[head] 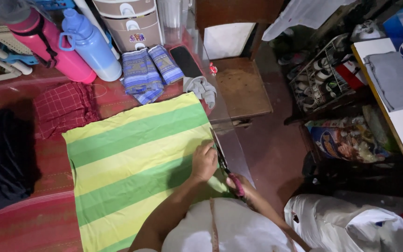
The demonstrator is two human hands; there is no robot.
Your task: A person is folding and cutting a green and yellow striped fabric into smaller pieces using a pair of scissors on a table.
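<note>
- I'm seeing the left hand lying flat, fingers together, pressing the right edge of the striped cloth.
- The right hand is sitting just beside it, fingers clamped around the pink handles of the scissors, blades pointing away along the cloth's edge.
- Both forearms are reaching forward from the body, hands near each other.
- The one green-and-yellow cloth is lying spread on the desk, near its right edge.
- Behind it I'm counting two bottles, a pink one and a blue one, and one chair.
</note>
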